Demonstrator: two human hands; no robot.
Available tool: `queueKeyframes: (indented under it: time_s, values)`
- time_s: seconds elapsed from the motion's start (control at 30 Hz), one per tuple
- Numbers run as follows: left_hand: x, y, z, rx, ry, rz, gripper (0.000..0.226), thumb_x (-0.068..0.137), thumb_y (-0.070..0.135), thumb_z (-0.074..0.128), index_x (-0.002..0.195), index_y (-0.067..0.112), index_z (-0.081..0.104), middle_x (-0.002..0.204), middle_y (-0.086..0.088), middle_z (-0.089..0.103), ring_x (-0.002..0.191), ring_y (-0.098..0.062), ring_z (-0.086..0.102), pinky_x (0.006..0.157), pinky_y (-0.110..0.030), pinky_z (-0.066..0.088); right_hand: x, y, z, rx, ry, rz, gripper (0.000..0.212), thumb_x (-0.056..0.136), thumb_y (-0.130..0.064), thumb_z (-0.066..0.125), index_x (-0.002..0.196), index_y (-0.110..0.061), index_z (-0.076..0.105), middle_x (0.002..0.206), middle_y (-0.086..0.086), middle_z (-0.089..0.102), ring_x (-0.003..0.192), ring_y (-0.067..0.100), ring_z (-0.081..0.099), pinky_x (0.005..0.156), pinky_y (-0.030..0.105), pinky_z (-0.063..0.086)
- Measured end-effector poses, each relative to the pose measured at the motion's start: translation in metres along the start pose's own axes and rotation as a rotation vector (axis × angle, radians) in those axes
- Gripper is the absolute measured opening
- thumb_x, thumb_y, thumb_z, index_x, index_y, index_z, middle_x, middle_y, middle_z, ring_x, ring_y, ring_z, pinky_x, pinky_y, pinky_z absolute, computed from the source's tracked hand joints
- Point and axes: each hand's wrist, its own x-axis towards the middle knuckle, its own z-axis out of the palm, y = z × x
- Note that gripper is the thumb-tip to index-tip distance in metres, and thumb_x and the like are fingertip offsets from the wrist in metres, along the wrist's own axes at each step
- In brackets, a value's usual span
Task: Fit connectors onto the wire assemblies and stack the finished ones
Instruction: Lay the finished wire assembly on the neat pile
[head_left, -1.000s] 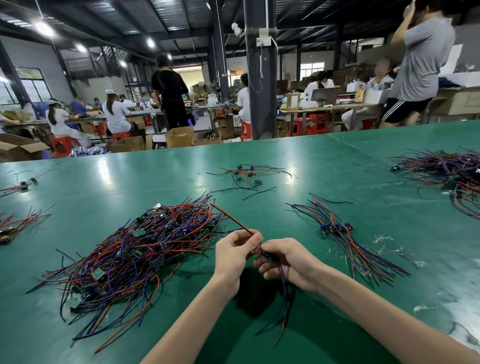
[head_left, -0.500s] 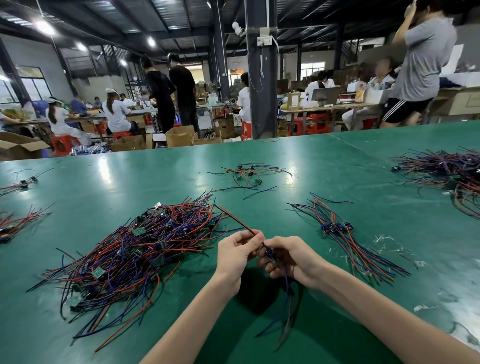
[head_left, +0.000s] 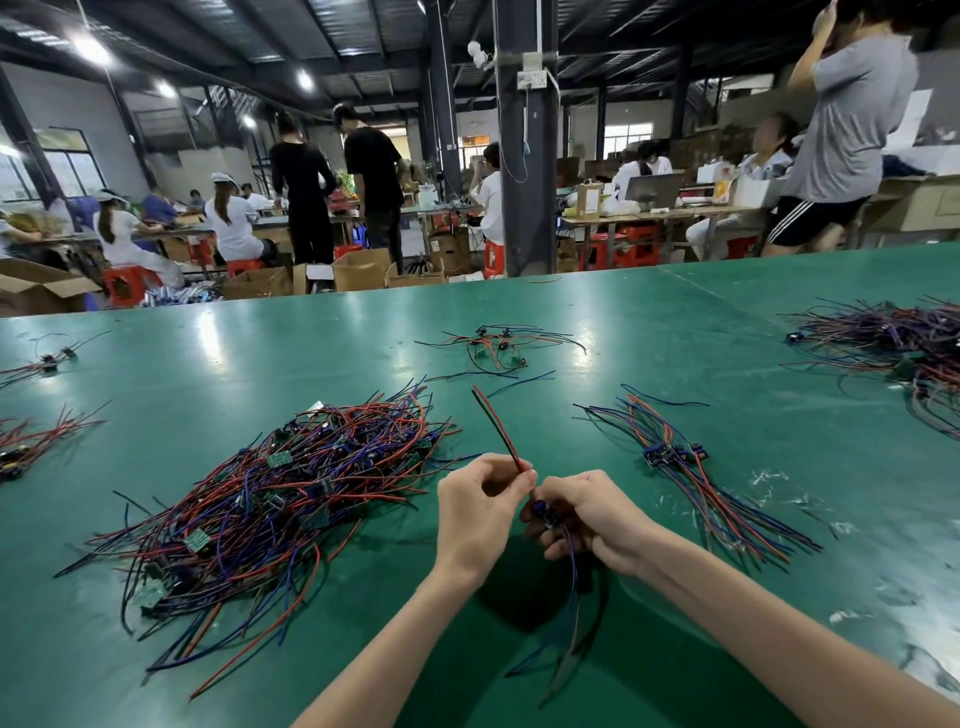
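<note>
Glossy green worktable (head_left: 675, 322), strewn with wiring.
A big tangled heap of red, blue and black wires with small green boards (head_left: 270, 493) is sprawling at the near left. A tidier sheaf of red and blue wires with blue connectors (head_left: 691, 467) is lying to its right, well apart. A small loose wire cluster (head_left: 498, 345) is sitting farther back, a dark wire heap (head_left: 893, 338) is resting at the far right, and pale scraps (head_left: 774, 478) are lying beside the sheaf.

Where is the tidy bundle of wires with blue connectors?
Head view: the tidy bundle lies on the green table, right of the right hand, opposite the big tangled pile at left.
</note>
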Motion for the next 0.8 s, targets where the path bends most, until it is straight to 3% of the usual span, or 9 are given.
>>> queueKeyframes:
  time_s: [0.27,0.47,0.63,0.8]
  values:
    - [0.014,0.002,-0.004,-0.360,0.105,-0.320,0.015,0.081,0.006,0.071,0.066,0.009,0.070,0.058,0.001,0.066,0.050,-0.008,0.044,0.052,-0.015,0.043,-0.007,-0.001,0.004,-0.113,-0.033,-0.182,0.027,0.084,0.001,0.050,0.063,0.000,0.066,0.053,0.015,0.060,0.039,0.018,0.052,0.039,0.022,0.046]
    - [0.027,-0.005,-0.021,-0.357,0.213,-0.341,0.012,0.082,0.004,0.070,0.070,0.007,0.068,0.055,0.005,0.064,0.047,-0.004,0.045,0.050,-0.013,0.042,-0.014,0.002,0.007,-0.213,-0.071,-0.256,0.026,0.081,0.002,0.053,0.059,-0.003,0.067,0.052,0.016,0.060,0.039,0.017,0.051,0.037,0.020,0.042]
    - [0.035,-0.013,-0.031,-0.342,0.298,-0.357,0.011,0.081,0.005,0.072,0.072,0.008,0.068,0.052,0.008,0.063,0.047,-0.004,0.045,0.050,-0.013,0.043,-0.015,0.001,0.007,-0.266,-0.074,-0.254,0.018,0.063,-0.017,0.054,0.055,-0.006,0.065,0.049,0.014,0.058,0.035,0.016,0.048,0.034,0.018,0.037]
    - [0.040,-0.017,-0.032,-0.339,0.316,-0.357,0.014,0.080,0.007,0.073,0.069,0.011,0.067,0.051,0.009,0.059,0.049,-0.007,0.043,0.053,-0.016,0.041,-0.013,0.002,0.006,-0.290,-0.078,-0.245,0.019,0.061,-0.020,0.052,0.052,-0.008,0.064,0.046,0.012,0.057,0.032,0.015,0.044,0.033,0.016,0.034]
